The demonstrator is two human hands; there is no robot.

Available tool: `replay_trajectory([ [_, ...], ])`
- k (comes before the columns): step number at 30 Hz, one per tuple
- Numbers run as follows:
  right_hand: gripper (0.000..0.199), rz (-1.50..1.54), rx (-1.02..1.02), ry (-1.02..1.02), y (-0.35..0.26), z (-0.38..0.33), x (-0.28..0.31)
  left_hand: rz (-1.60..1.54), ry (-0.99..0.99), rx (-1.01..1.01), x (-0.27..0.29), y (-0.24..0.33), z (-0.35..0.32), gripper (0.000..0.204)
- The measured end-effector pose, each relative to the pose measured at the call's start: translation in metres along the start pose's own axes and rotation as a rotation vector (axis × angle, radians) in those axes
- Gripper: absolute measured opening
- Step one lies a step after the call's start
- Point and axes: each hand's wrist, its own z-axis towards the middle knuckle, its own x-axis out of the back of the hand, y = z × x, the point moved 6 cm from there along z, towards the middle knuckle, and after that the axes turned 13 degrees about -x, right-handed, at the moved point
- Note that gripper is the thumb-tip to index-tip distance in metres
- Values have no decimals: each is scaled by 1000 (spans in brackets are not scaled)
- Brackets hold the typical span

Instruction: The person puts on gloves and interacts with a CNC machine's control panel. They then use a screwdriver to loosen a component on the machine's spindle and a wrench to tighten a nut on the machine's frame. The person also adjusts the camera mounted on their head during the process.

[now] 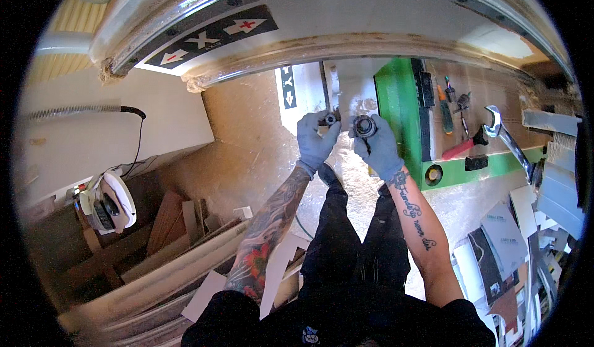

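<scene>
My left hand, in a grey glove, is closed on a small dark round metal piece with a hole in its middle. Close beside it, my right hand, also gloved in grey, grips a larger ring-shaped metal nut. A gap separates the two pieces. Whether anything sits inside the ring is too small to tell. Both hands are held out in front of me, near the green machine bed.
On the machine bed at right lie a large open-end wrench, a red-handled tool, an orange-and-green screwdriver and small bits. A machine beam crosses ahead. Board offcuts lean at lower right; long boards lie at lower left.
</scene>
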Motion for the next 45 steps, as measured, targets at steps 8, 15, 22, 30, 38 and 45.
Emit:
replay_trajectory([
  [8, 45, 506, -351, -162, -21, -40, -7, 243, -240, -274, -11, 8, 4, 25],
  [15, 28, 234, -173, 46, -34, -31, 4, 164, -238, -144, -14, -14, -7, 21],
  [22, 51, -830, 664, 432, -63, -60, -58, 179, -90, 50, 37, -27, -43, 23],
  [30, 49, -903, 696, 471, -20, -27, -78, 218, -100, 194, 105, -28, -127, 22],
  [38, 48, -864, 719, 476, -20, -20, -78, 126, -39, 406, 116, -43, -179, 23],
  [45, 52, -869, 775, 550, -41, -25, -83, 66, 15, 374, 112, -37, -159, 25],
])
